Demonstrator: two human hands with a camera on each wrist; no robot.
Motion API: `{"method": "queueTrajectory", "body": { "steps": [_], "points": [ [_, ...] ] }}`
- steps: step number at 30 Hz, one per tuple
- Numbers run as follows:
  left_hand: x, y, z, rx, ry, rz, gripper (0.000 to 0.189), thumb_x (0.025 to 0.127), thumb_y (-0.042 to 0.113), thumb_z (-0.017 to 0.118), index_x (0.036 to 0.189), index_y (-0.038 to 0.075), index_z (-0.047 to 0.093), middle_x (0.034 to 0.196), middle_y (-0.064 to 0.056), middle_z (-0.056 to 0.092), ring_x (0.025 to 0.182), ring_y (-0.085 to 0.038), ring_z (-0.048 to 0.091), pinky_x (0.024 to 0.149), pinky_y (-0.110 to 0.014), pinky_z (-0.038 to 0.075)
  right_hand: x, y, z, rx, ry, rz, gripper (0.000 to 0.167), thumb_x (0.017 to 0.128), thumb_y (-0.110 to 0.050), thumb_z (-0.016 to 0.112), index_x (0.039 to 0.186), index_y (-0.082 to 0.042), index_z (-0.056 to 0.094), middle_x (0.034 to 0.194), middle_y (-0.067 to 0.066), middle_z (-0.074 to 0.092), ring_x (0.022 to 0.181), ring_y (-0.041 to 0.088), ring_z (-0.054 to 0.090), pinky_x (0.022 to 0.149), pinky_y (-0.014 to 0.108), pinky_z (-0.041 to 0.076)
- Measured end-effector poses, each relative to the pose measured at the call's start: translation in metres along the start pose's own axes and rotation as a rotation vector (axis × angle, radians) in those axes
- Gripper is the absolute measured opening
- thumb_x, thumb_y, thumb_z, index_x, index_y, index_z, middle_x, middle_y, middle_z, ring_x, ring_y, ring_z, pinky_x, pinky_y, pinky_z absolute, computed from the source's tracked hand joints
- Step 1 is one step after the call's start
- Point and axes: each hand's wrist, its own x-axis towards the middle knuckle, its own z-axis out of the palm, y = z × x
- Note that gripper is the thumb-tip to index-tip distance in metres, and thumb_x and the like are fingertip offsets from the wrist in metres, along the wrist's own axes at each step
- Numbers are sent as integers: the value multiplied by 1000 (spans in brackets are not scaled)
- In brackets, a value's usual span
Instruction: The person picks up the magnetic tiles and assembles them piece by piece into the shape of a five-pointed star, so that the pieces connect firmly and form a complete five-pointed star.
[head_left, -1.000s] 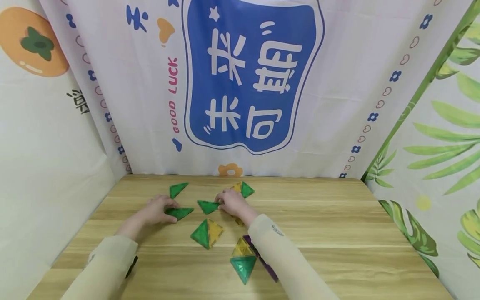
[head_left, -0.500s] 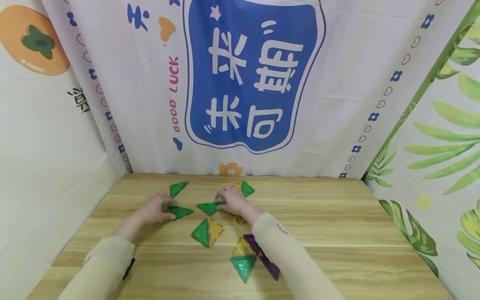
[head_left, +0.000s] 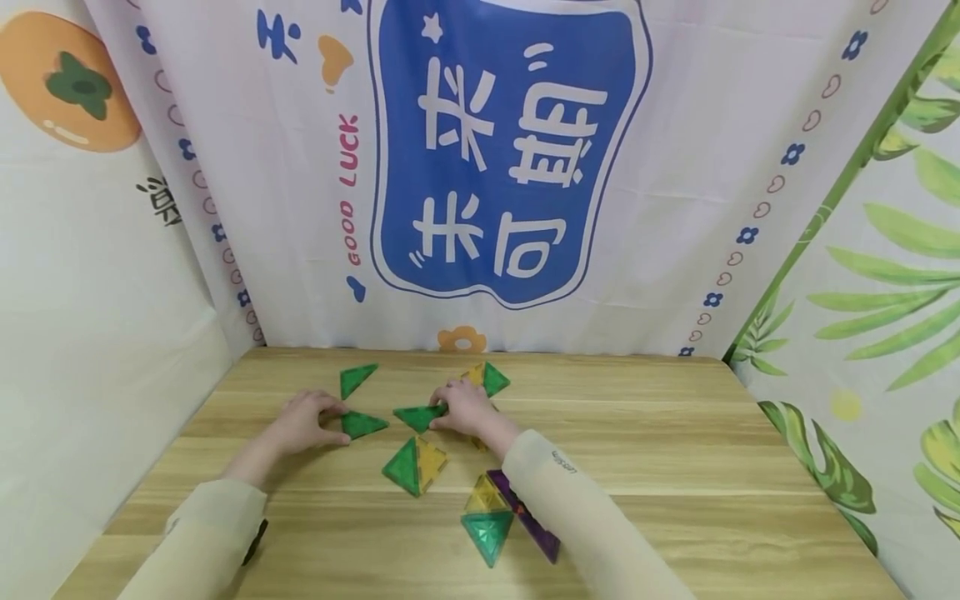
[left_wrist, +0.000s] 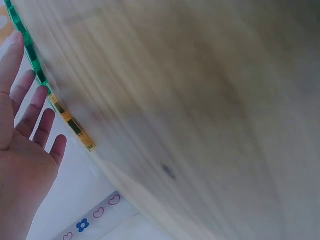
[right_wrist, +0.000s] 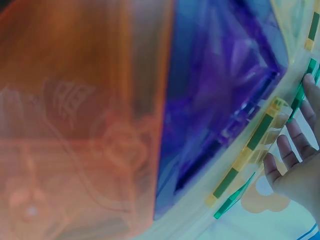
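Note:
In the head view, my left hand [head_left: 303, 423] holds the left edge of a see-through green triangular magnetic tile [head_left: 365, 425] between thumb and fingers. Its point faces right, towards a second green triangular tile [head_left: 418, 417]. My right hand [head_left: 468, 410] grips that one at its right end, and a narrow gap parts the two tiles. The left wrist view shows the left fingertips [left_wrist: 44, 91] along a green edge. Seen from the right wrist, the right thumb and fingers are at another green edge [right_wrist: 301, 92], while orange and purple tiles loom close to the lens.
Another green triangle [head_left: 356, 380] lies at the back left. Before the hands sits a green-and-yellow pair [head_left: 415, 467]. Nearer are a yellow tile [head_left: 486, 495], a teal one [head_left: 487, 536] and purple ones [head_left: 542, 537] beside the right sleeve. A small green triangle [head_left: 495, 379] lies behind the right hand.
My left hand has drawn slightly left, so more of its green tile shows. The right forearm has shifted a little right, uncovering more of the purple tiles. The green tiles have barely moved.

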Motion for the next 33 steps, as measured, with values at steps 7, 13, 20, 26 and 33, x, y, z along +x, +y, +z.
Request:
{"method": "queueTrajectory", "body": {
  "steps": [7,13,20,26,33],
  "points": [
    [3,7,-1,27,-26,41,49,77,36,76,118,9,65,128,-23,55,121,-46,41,97,-65,26,7,0,1,-71,25,-29,27,83,-38,71,108,-27,69,97,-5,58,92,15,54,76,33,47],
    [7,11,-3,33,-54,75,44,80,30,75,118,9,65,126,-19,57,121,-44,42,97,-64,28,7,0,2,-101,26,-42,26,90,-20,65,115,-28,68,105,-3,62,101,18,57,80,35,49],
    [11,9,-1,32,-64,79,44,80,28,75,118,9,65,127,-19,57,122,-45,41,97,-64,28,5,3,2,-115,18,-62,32,92,-22,59,124,-28,63,116,-2,60,106,20,55,80,38,49],
    [12,10,1,13,-76,69,44,80,29,75,119,9,65,128,-20,56,123,-46,40,97,-64,28,3,5,2,-72,-10,-58,41,91,-41,61,129,-27,58,126,-1,55,116,22,50,91,48,45],
    [11,9,1,9,-76,65,43,81,27,74,119,9,64,128,-19,56,121,-44,41,97,-63,28,2,-1,3,-36,-13,-8,51,85,-55,61,128,-27,58,133,0,50,125,23,42,98,55,38]
  ]
}}
